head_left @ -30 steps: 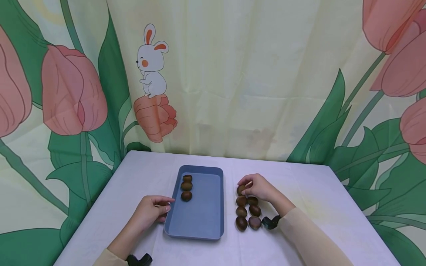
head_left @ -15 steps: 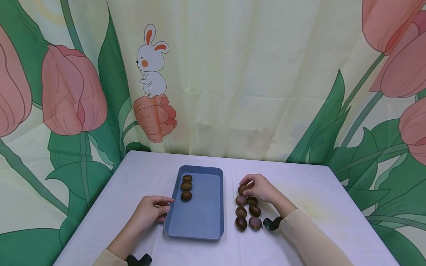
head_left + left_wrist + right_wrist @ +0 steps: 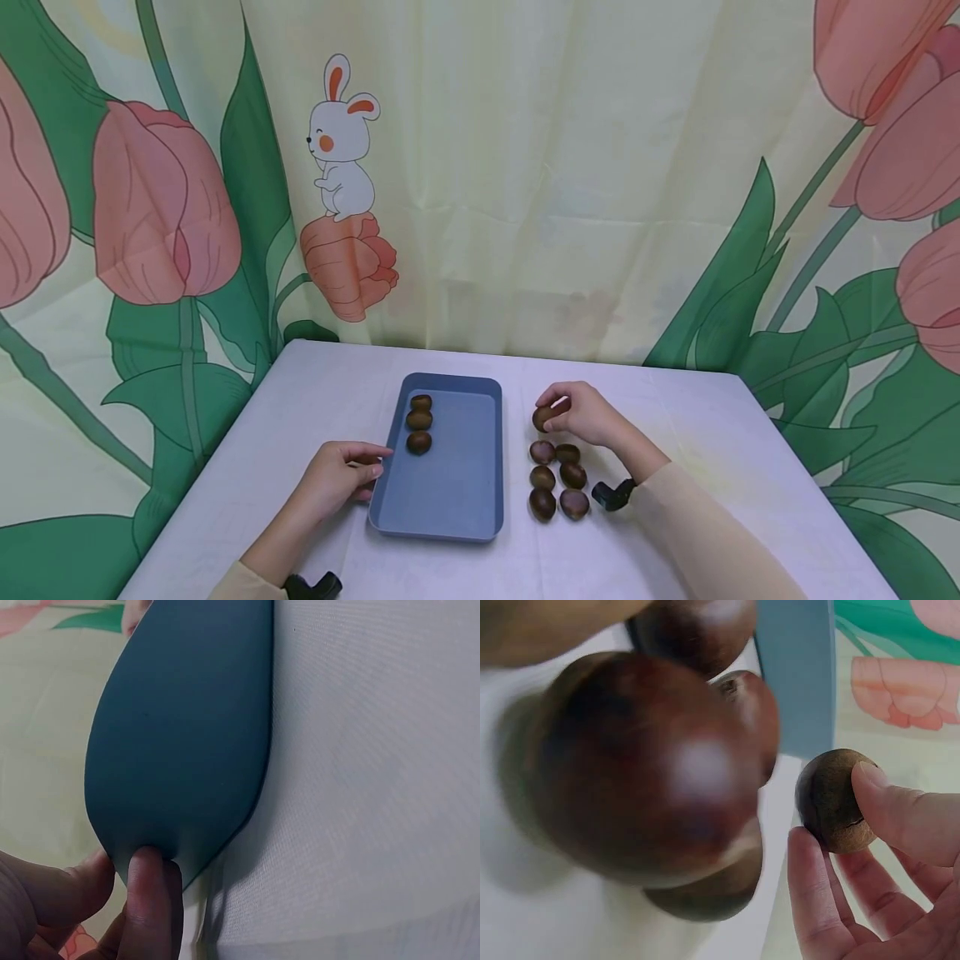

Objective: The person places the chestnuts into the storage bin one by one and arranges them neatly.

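In the head view my right hand (image 3: pixel 588 414) pinches a brown chestnut (image 3: pixel 542 418) between thumb and fingers, just beyond two rows of chestnuts on the cloth. The right wrist view shows that round chestnut (image 3: pixel 836 799) at the thumb tip and fingertips. My left hand (image 3: pixel 339 481) is at the left side of a blue-grey tray (image 3: pixel 453 500). Seen from the left wrist, its fingers take the tray's rim and outer wall (image 3: pixel 180 735). Three chestnuts (image 3: pixel 419 420) lie in a column in the tray's far left part.
Several chestnuts (image 3: pixel 542 477) stand in two short rows right of the tray. A white cloth (image 3: pixel 660 533) covers the table. Behind it hangs a curtain (image 3: pixel 525 208) printed with tulips and a rabbit. A black wrist camera (image 3: pixel 612 494) sits by the right sleeve.
My right hand has drawn the far chestnut slightly away from the rows, lifting it. The near chestnut of that row turned a little. My left hand and the tray stay put.
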`<state>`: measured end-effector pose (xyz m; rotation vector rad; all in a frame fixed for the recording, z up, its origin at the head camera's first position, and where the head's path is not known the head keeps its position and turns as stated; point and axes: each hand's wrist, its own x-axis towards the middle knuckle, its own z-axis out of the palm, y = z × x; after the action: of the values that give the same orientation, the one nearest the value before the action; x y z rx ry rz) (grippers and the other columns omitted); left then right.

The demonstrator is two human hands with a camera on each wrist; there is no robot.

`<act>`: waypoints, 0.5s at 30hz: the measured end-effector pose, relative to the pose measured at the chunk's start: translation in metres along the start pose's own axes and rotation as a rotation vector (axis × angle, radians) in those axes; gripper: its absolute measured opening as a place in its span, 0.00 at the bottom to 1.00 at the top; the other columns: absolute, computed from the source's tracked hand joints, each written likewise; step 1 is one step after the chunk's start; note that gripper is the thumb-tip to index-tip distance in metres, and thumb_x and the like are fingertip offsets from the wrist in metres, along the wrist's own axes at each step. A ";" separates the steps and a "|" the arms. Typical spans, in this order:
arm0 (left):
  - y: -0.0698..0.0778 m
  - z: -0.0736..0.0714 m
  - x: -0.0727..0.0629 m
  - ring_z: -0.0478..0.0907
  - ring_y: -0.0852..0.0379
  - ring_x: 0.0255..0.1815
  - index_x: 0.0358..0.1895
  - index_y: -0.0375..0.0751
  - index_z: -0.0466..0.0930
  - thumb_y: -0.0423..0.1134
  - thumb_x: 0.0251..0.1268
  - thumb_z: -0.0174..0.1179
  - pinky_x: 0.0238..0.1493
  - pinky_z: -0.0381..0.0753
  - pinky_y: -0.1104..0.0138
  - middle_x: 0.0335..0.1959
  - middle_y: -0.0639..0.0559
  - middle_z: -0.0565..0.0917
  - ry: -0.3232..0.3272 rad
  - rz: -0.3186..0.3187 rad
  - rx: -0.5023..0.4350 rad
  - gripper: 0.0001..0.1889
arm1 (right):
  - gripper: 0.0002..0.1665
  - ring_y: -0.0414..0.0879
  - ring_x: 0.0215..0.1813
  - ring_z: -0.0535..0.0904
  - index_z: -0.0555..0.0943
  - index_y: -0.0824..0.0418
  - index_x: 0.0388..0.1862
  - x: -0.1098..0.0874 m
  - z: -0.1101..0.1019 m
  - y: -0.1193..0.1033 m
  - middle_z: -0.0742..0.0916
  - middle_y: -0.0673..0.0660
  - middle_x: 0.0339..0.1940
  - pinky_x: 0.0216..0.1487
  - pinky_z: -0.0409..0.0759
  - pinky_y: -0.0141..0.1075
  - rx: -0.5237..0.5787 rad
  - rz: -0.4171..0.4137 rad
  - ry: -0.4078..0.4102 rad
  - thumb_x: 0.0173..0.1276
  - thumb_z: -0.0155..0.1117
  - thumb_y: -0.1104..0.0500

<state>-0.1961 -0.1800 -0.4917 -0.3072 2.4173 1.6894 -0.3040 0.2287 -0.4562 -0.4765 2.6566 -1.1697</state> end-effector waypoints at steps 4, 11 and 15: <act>0.000 0.000 0.000 0.82 0.54 0.33 0.53 0.39 0.93 0.25 0.69 0.69 0.31 0.90 0.64 0.44 0.44 0.87 0.001 0.000 -0.001 0.13 | 0.15 0.47 0.49 0.89 0.90 0.55 0.46 0.001 0.000 -0.009 0.93 0.55 0.48 0.46 0.85 0.36 -0.004 -0.014 -0.004 0.61 0.78 0.68; 0.001 0.000 -0.001 0.82 0.54 0.33 0.53 0.39 0.93 0.25 0.69 0.68 0.31 0.90 0.65 0.44 0.44 0.87 0.003 -0.006 0.002 0.13 | 0.15 0.47 0.49 0.89 0.90 0.53 0.46 0.002 0.006 -0.025 0.93 0.52 0.47 0.51 0.87 0.39 0.008 -0.045 -0.048 0.62 0.78 0.67; 0.002 0.000 -0.001 0.82 0.54 0.33 0.53 0.39 0.93 0.25 0.69 0.68 0.32 0.90 0.64 0.44 0.43 0.87 0.002 -0.012 0.008 0.13 | 0.16 0.46 0.48 0.89 0.90 0.52 0.46 0.004 0.013 -0.035 0.93 0.52 0.46 0.51 0.86 0.40 0.010 -0.081 -0.066 0.61 0.79 0.68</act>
<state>-0.1955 -0.1794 -0.4891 -0.3223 2.4177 1.6753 -0.2960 0.1964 -0.4396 -0.6156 2.5963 -1.1679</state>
